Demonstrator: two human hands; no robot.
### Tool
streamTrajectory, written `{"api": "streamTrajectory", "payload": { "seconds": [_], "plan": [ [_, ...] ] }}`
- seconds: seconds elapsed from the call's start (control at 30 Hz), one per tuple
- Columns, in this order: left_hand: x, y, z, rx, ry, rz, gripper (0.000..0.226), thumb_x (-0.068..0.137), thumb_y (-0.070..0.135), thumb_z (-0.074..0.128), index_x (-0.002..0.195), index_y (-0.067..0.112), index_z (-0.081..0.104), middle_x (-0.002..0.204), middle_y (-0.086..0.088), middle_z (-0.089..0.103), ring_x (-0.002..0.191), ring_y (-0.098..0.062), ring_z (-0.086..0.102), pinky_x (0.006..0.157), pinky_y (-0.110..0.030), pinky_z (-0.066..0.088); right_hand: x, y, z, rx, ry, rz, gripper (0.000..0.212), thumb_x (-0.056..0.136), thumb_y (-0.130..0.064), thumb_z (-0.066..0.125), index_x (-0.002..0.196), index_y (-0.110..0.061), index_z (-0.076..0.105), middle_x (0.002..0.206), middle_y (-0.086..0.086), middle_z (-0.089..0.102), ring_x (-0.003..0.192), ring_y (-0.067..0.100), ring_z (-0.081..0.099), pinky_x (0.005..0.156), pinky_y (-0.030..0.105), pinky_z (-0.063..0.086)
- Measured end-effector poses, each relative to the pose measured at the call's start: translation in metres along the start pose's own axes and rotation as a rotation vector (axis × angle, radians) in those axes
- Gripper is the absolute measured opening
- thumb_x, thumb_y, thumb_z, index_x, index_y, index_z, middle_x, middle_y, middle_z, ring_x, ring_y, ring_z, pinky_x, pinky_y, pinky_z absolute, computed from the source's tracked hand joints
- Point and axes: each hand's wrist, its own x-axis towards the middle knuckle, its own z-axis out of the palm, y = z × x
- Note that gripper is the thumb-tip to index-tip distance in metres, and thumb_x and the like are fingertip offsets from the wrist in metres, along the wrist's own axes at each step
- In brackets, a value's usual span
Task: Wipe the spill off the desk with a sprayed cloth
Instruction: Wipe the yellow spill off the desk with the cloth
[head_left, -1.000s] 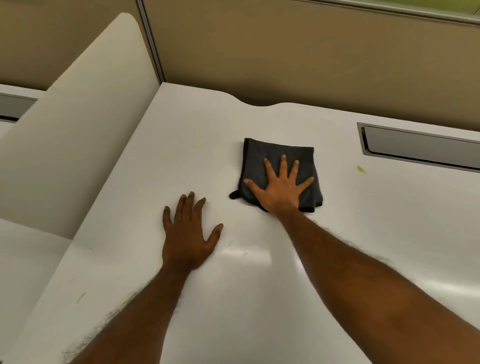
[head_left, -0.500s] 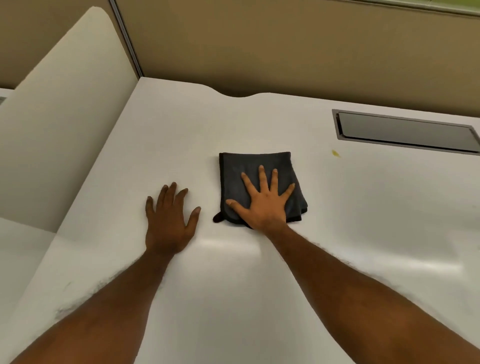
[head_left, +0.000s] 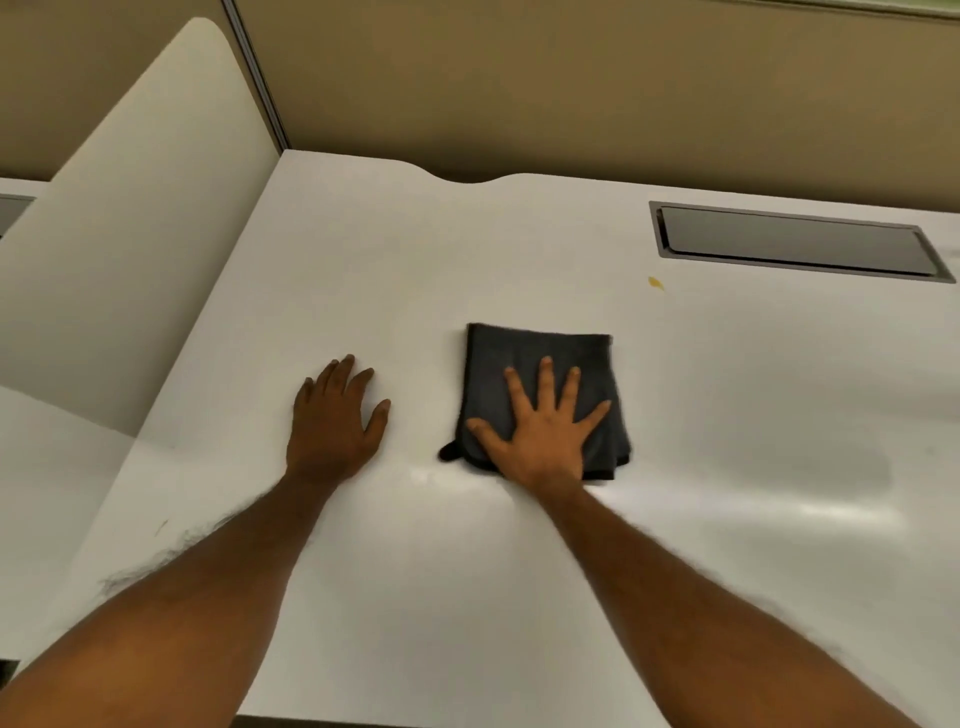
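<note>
The right hand (head_left: 540, 431) presses flat on the folded dark grey cloth (head_left: 540, 353), fingers straight and spread. The cloth lies near the middle of the white desk (head_left: 415, 270). The left hand (head_left: 335, 421) rests palm-down on the bare desk left of the cloth, fingers extended, holding nothing. A small yellow spot (head_left: 655, 282) sits farther right, near the recessed grey cable hatch (head_left: 795, 242).

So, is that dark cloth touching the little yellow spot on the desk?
Apart. The head view shows bare white desk between the far right corner of the cloth and the yellow spot, which lies farther back.
</note>
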Motion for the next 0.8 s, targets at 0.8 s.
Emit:
{"api": "streamTrajectory", "payload": {
  "seconds": [0.8],
  "plan": [
    [-0.041,-0.036,-0.018,-0.032,0.037,0.052,0.062,0.092,0.051,0.033,0.131,0.009,0.058,0.141,-0.017,0.054,0.131,-0.036,0.049,0.106,-0.053,0.039,-0.102,-0.032,0.024,-0.02,0.041,-0.296,0.085,0.077,-0.092,0.026,0.151,-0.052,0.013,0.167,-0.004,0.003,0.152,0.031,-0.009,0.106,0.078,-0.007]
  ]
}}
